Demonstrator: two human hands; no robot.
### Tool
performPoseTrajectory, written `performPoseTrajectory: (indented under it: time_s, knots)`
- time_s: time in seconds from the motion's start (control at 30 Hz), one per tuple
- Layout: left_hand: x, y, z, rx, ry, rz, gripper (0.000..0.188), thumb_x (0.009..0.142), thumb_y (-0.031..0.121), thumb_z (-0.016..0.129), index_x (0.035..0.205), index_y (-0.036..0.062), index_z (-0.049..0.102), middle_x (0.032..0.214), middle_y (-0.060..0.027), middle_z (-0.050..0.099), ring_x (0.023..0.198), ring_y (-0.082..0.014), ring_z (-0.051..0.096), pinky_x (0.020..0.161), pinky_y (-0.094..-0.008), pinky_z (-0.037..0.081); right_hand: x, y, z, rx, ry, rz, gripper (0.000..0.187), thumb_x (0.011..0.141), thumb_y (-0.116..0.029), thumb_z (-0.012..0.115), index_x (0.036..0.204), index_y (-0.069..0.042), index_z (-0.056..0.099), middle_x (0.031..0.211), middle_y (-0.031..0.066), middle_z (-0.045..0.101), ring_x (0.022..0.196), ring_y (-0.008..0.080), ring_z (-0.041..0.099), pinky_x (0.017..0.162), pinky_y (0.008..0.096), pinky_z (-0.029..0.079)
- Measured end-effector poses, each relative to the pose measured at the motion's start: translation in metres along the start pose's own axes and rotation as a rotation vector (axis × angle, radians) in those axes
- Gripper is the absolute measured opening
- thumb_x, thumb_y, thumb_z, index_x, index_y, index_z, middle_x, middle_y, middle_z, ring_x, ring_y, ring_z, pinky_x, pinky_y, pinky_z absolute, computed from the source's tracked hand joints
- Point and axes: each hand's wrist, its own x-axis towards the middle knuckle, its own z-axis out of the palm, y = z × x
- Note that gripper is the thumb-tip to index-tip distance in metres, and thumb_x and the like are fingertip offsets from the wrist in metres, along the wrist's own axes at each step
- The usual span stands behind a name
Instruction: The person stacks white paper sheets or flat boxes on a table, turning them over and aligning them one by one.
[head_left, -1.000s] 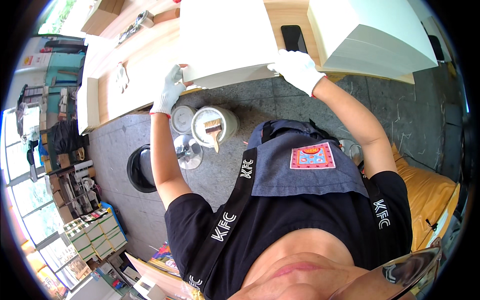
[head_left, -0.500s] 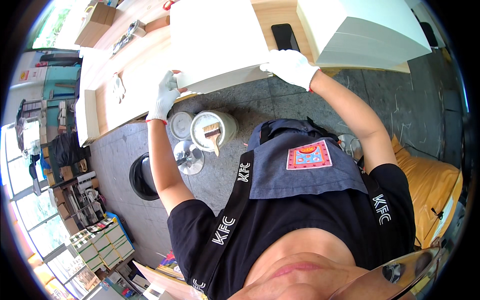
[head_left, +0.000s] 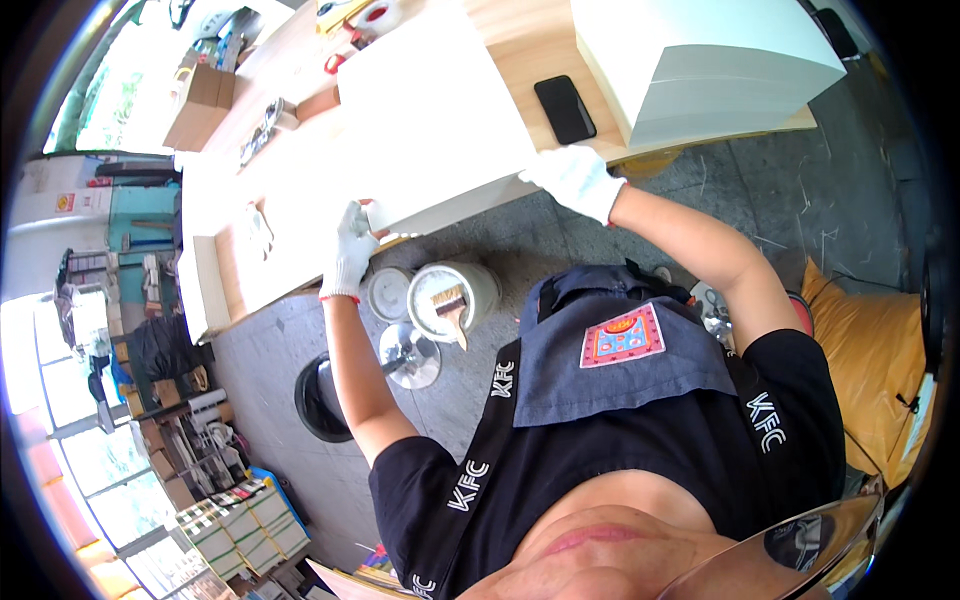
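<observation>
White board stack (head_left: pixel 440 110), upper centre, looks stiff and heavy; left hand (head_left: pixel 352 250) and right hand (head_left: pixel 575 180) each close a grip on its near corners.

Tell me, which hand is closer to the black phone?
Right. The right hand grips the white board's near edge just below the phone. The left hand holds the board's other corner, much farther from it.

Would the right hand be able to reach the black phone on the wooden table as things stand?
Probably yes: the right hand grips the white board's near corner, and the black phone lies uncovered just beyond it, though the hand would have to let go first.
</observation>
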Motion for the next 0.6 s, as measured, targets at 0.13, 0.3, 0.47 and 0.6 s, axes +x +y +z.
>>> performPoseTrajectory:
  time_s: [0.13,0.3,0.47,0.6]
  knots:
    - [0.003,-0.006,-0.003,0.082,0.005,0.001,0.053,0.075,-0.010,0.075,0.120,0.0058,0.053,0.104,-0.0083,0.069,0.099,-0.0169,0.065,0.085,-0.0305,0.051,-0.001,-0.001,0.007,0.006,-0.004,0.044,0.024,0.095,-0.029,0.052,0.112,-0.021,0.067,0.080,0.0099,0.071,0.061,0.0285,0.068,0.055,0.0419,0.052]
    - [0.003,0.057,-0.012,0.567,-0.087,-0.060,0.058,0.071,0.008,0.083,0.121,0.0103,0.054,0.102,-0.0164,0.070,0.096,-0.0305,0.068,0.082,-0.0391,0.053,0.006,-0.009,-0.031,-0.017,-0.138,0.095,0.060,0.095,-0.041,0.055,0.150,-0.025,0.039,0.075,0.0131,0.069,0.062,0.0309,0.068,0.051,0.0434,0.051]
    - [0.010,0.144,-0.016,0.841,0.066,0.115,0.065,0.075,0.020,0.080,0.134,0.0123,0.053,0.103,-0.0176,0.069,0.096,-0.0331,0.067,0.082,-0.0441,0.052,-0.015,0.012,-0.121,0.131,0.121,-0.062,0.062,0.095,-0.040,0.060,0.151,-0.021,0.039,0.086,0.0154,0.069,0.068,0.0278,0.068,0.064,0.0402,0.055]
    - [0.023,0.231,0.045,0.636,0.136,0.528,0.054,0.078,0.018,0.079,0.129,0.0131,0.061,0.105,-0.0129,0.069,0.096,-0.0318,0.066,0.083,-0.0433,0.052,-0.045,0.083,-0.225,-0.195,0.542,0.012,0.052,0.094,-0.036,0.062,0.141,-0.016,0.050,0.111,0.0103,0.065,0.093,0.0298,0.064,0.084,0.0414,0.051]
